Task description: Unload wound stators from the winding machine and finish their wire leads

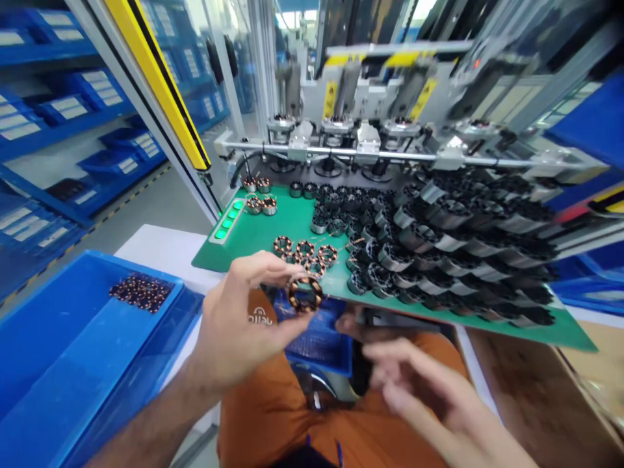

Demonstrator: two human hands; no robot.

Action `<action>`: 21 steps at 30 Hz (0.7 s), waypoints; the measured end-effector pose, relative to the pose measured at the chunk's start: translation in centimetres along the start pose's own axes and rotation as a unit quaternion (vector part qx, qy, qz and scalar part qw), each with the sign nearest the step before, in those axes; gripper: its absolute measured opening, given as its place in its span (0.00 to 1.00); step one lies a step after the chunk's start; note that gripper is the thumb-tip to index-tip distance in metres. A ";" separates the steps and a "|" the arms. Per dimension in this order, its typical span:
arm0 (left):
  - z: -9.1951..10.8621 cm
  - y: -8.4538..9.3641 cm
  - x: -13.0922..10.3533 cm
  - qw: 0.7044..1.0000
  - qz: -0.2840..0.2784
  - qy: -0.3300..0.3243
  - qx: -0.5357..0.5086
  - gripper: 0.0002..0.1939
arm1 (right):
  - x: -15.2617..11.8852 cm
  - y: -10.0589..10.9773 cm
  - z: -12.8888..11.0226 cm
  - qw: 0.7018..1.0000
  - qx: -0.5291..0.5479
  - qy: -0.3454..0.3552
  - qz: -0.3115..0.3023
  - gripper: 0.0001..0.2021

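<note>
My left hand (234, 331) pinches a copper-wound motor stator (291, 296) between thumb and fingers, just off the front edge of the green table mat (287, 224). Nothing shows in my right hand (429, 396), which hangs over my lap to the right, slightly blurred, its thumb and fingers apart. Just beyond the held stator, a small group of wound stators (305, 249) lies on the mat. Several more wound stators (261, 205) stand at its back left. Stacks of black stator cores without copper (419, 237) cover the right side.
A winding machine (365, 140) with several spindles spans the back. Green-lit buttons (227, 222) sit at the mat's left edge. At left, a large blue bin (53, 390) holds a cluster of copper-wound stators (141, 292). Another blue bin (322, 348) sits below the table edge. Shelves (49, 58) stand far left.
</note>
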State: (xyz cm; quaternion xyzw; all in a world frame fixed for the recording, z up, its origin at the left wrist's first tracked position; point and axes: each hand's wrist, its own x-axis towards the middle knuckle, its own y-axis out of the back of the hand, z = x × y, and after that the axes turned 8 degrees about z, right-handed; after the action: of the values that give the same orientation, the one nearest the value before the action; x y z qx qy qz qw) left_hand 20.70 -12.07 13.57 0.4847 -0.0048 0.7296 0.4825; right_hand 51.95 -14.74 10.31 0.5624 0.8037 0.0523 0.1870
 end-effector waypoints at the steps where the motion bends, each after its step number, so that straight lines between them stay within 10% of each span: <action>1: 1.6 0.0 -0.4 1.000 -0.017 0.000 -0.021 0.23 | 0.5 -0.4 -1.0 0.998 0.056 0.013 0.023 0.21; 7: 5.3 -1.1 -1.0 0.994 -0.081 0.024 -0.068 0.19 | 2.5 -2.9 -5.5 0.958 0.286 0.026 -0.014 0.23; 14: 5.1 -2.2 -2.5 0.991 -0.087 0.038 -0.092 0.21 | 1.9 -2.2 -5.0 0.941 0.334 -0.019 -0.045 0.16; 21: 3.3 -0.8 -0.4 0.979 -0.149 -0.135 -0.018 0.09 | 1.5 -1.3 -4.2 0.944 0.326 -0.045 -0.012 0.15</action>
State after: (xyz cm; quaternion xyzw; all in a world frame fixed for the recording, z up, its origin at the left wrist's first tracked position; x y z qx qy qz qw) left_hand 23.61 -13.42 14.65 0.5648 -0.0109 0.5773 0.5895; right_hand 48.89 -13.32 13.42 0.5850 0.7742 -0.2396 0.0300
